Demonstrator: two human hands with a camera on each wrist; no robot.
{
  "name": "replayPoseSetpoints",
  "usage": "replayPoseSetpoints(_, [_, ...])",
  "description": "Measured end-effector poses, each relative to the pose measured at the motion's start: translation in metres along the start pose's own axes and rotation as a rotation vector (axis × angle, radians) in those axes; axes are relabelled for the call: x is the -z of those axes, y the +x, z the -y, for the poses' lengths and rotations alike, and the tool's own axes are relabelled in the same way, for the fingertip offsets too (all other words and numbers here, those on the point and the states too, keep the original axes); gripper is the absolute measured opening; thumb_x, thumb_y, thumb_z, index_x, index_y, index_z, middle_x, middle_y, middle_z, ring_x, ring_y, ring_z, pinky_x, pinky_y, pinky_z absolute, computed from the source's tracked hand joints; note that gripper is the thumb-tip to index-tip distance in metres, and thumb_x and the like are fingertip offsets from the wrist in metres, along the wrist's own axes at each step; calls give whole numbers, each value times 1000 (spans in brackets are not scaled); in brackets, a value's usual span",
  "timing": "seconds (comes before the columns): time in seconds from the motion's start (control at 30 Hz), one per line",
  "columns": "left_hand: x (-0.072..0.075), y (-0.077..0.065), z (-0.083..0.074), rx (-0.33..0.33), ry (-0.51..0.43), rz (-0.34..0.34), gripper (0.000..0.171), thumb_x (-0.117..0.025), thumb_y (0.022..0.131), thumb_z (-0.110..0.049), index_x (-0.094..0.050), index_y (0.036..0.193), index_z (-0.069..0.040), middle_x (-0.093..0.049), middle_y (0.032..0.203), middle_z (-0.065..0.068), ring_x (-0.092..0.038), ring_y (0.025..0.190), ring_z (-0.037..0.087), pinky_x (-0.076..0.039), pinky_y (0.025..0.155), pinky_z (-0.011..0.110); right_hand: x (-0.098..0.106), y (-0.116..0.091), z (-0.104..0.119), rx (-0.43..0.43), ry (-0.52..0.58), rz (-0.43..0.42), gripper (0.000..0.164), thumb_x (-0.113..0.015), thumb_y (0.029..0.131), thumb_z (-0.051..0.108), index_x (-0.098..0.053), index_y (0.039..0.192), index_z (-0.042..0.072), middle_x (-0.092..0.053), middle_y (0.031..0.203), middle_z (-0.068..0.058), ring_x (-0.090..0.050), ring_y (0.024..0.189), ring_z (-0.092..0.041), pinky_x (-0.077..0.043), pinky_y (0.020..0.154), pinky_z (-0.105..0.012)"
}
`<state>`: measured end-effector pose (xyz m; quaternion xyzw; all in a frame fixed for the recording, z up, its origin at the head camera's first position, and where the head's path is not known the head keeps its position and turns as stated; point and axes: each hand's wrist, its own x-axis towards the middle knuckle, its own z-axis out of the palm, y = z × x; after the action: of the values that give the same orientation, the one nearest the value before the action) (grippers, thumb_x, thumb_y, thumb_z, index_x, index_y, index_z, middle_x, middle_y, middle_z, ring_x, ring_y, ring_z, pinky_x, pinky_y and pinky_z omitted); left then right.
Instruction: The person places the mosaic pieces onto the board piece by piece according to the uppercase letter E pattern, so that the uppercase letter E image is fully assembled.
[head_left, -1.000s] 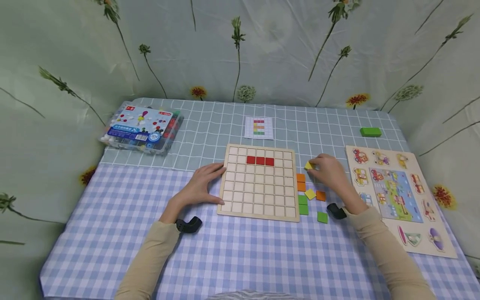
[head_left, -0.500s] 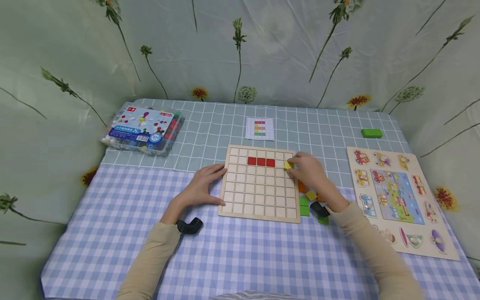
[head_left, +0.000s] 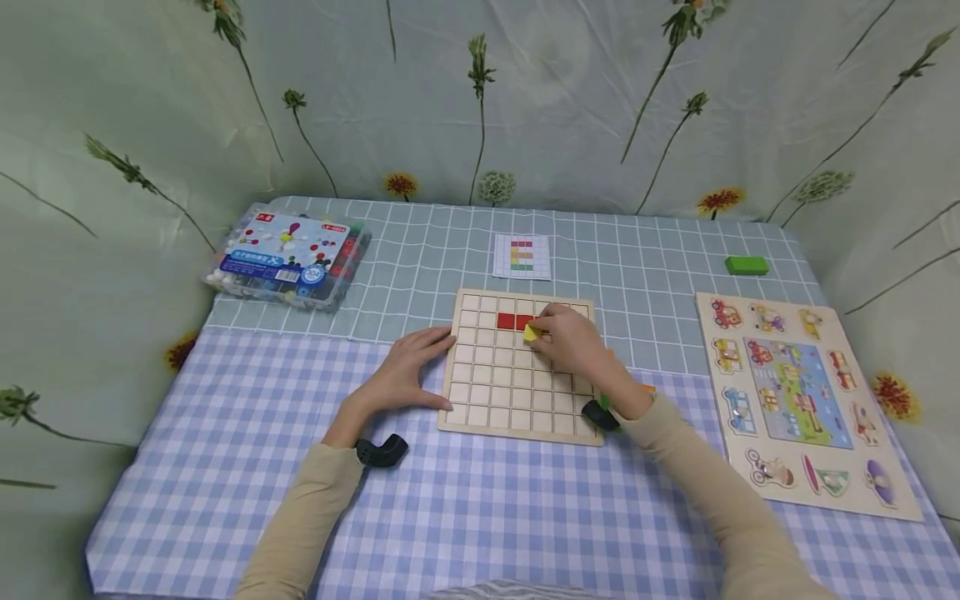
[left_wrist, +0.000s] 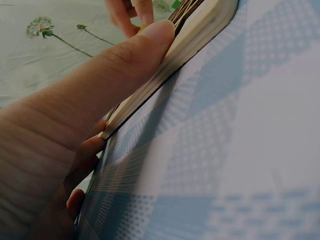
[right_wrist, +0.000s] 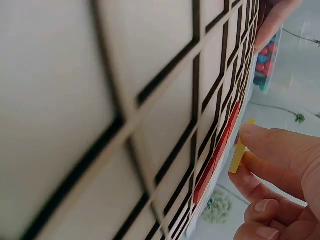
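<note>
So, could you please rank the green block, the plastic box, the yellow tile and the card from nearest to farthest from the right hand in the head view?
1. Yellow tile: pinched in the right hand.
2. Card: just beyond the board.
3. Green block: toward the back right.
4. Plastic box: toward the back left.

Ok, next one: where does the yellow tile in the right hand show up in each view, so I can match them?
Head: the yellow tile sits slightly right of and below centre, pinched in the right hand.
Left wrist: only a yellow sliver, likely this tile, near the top, just above the left thumb.
Right wrist: tile right of centre, nearly edge-on.
Shared landmark: the wooden grid board.
</note>
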<state>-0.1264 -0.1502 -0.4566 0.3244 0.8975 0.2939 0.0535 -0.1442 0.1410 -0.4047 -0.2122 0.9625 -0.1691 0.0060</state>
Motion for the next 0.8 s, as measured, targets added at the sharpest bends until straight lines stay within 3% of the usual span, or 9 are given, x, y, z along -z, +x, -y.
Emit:
replayPoseSetpoints(0.27, [-1, 0, 2, -10, 5, -8, 102, -84, 60, -46, -39, 144, -8, -34, 152, 14, -29, 140, 35, -24, 109, 58, -7, 10, 14, 23, -9, 58, 28, -70, 83, 17, -72, 107, 5, -66, 99, -10, -62, 86, -22, -53, 73, -34])
replayPoseSetpoints(0.8, [-1, 1, 2, -6, 17, -6, 102, -84, 60, -45, -39, 144, -8, -34, 151, 14, -30, 139, 34, -25, 108, 58, -13, 15, 20, 71, -1, 56, 26, -70, 83, 16, -72, 106, 4, -66, 96, -9, -60, 84, -19, -53, 72, -31])
